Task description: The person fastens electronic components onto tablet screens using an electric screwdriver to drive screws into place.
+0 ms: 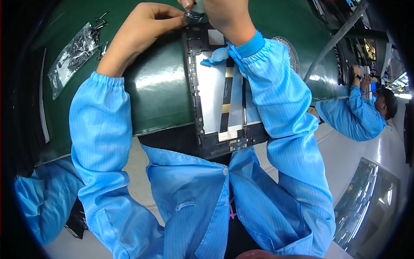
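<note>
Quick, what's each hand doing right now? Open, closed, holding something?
Left hand: fingertips beside the tool; can't tell if it's holding anything.
Right hand: closed around the tool, partly out of view.

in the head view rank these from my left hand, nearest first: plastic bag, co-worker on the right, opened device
1. Opened device: far end beside the left hand
2. Plastic bag: left of that hand
3. Co-worker: far right
</note>
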Tool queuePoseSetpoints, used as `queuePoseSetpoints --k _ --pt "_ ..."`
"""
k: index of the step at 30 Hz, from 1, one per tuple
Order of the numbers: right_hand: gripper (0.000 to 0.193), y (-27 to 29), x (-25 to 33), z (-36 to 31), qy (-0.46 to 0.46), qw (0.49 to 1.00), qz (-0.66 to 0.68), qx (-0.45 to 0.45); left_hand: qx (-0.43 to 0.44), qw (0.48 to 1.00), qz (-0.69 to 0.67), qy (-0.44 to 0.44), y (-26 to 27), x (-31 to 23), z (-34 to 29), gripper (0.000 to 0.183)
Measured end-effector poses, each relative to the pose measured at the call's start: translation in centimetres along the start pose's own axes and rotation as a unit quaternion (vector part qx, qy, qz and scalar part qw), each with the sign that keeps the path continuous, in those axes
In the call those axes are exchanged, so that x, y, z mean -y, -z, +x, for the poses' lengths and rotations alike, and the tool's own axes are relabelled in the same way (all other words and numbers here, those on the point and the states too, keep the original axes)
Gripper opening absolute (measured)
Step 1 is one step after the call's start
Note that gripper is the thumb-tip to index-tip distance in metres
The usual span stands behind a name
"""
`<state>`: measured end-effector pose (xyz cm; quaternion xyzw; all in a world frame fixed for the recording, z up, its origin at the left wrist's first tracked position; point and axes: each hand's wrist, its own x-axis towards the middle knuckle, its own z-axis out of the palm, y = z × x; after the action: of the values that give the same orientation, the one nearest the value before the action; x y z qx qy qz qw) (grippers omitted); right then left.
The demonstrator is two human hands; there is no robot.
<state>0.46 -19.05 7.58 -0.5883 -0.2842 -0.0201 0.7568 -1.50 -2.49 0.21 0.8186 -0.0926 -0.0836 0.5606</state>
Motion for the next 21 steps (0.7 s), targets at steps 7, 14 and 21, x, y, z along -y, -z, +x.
queuePoseSetpoints --k 7,14,21 --pt "0.011 -0.5 -0.1 0.0 -0.004 1.000 -0.027 -0.004 -0.003 0.999 -0.008 -0.032 -0.1 0.1 0.2 0.025" --pt "0.010 -1.0 0.2 0.0 -0.016 0.998 0.045 -0.046 0.004 0.999 -0.042 -0.033 -0.4 -0.9 -0.3 0.028" --pt "0.010 -0.2 -0.2 0.1 0.001 1.000 -0.009 -0.003 0.007 0.999 -0.046 -0.026 -0.3 -1.4 -0.4 0.026"
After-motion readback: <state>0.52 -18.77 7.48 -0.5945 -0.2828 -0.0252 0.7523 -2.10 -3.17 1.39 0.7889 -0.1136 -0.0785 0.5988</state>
